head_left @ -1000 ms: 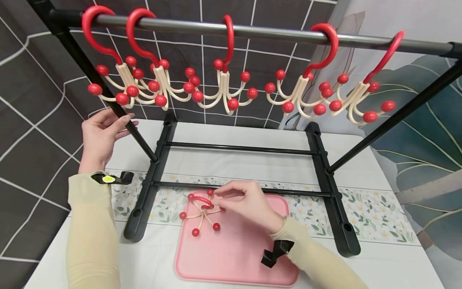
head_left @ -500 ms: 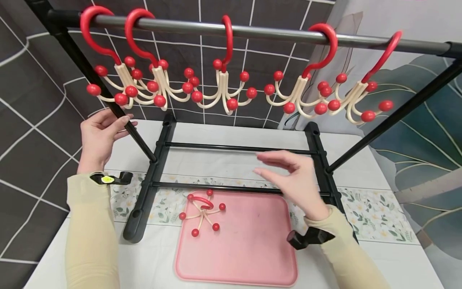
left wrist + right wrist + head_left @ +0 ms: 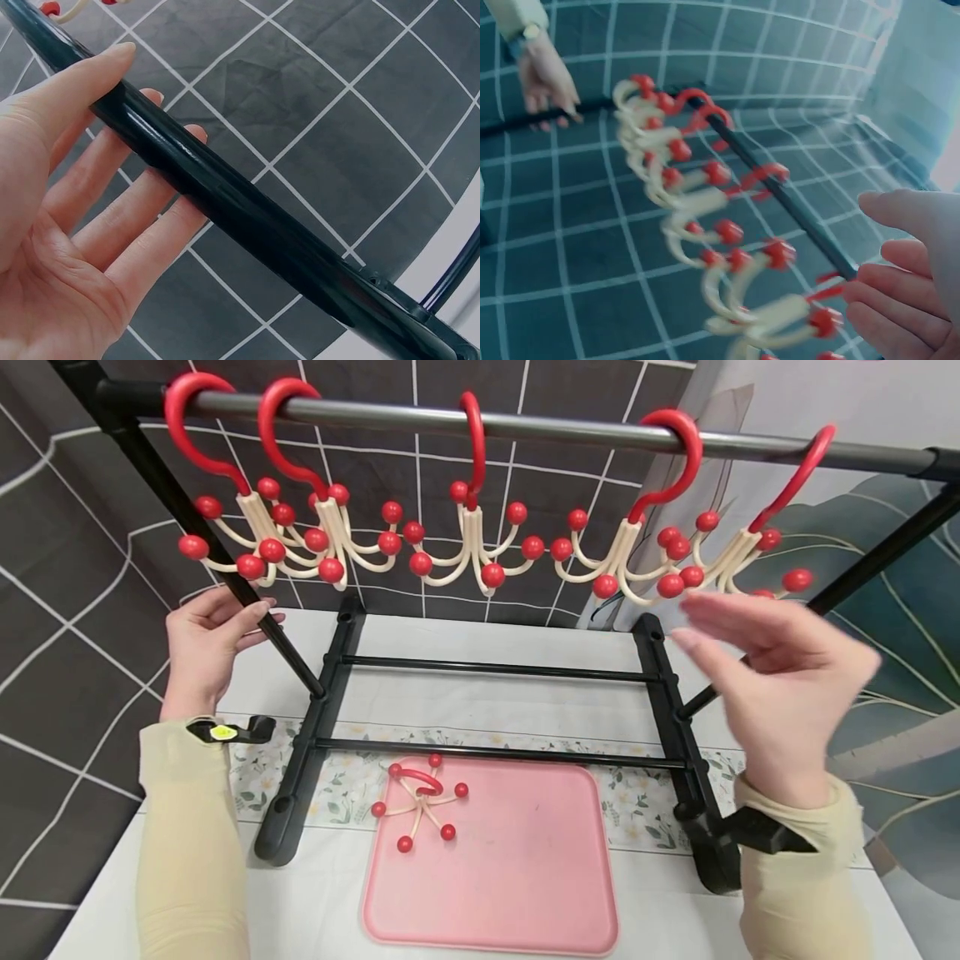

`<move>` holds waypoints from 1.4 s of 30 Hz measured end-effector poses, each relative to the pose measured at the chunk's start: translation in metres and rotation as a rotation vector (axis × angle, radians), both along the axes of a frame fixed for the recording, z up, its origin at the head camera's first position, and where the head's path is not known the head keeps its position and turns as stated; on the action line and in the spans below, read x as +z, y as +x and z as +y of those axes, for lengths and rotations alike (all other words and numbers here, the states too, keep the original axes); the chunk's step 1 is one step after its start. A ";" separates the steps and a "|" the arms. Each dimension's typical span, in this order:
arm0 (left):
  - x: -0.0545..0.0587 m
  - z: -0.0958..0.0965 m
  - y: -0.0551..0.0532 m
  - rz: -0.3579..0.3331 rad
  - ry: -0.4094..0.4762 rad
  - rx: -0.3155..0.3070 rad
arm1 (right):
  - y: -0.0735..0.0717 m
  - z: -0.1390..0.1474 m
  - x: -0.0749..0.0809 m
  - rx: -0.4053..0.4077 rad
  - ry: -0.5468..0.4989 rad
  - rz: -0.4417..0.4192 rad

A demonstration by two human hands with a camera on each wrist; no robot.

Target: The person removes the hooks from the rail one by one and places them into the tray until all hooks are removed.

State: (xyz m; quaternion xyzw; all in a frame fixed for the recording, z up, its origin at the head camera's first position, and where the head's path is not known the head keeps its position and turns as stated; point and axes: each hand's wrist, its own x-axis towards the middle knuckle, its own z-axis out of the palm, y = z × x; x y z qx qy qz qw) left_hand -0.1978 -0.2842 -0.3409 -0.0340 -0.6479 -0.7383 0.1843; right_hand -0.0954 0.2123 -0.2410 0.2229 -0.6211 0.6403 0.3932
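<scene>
Hangers [image 3: 471, 539] line the bar [image 3: 562, 428], another hanger [image 3: 422, 797] on the tray [image 3: 525, 860]; your left grip [image 3: 204, 647] holds the post [image 3: 247, 210], your right grip [image 3: 789, 689] is released near the rightmost.

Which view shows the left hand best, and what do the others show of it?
The left wrist view: the left hand is large there, palm visible, thumb and fingers on either side of the post. The head view shows it smaller, fingers partly behind the post; the right wrist view, small and blurred, at upper left.
</scene>
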 end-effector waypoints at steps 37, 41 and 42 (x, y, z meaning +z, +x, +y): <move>0.001 -0.001 0.000 0.008 -0.018 -0.009 | -0.054 0.053 0.058 -0.588 0.214 -0.335; 0.000 -0.001 0.000 0.014 -0.014 -0.012 | -0.055 0.057 0.057 -0.602 0.208 -0.350; 0.000 -0.001 0.000 0.013 -0.011 -0.011 | -0.055 0.058 0.057 -0.609 0.209 -0.355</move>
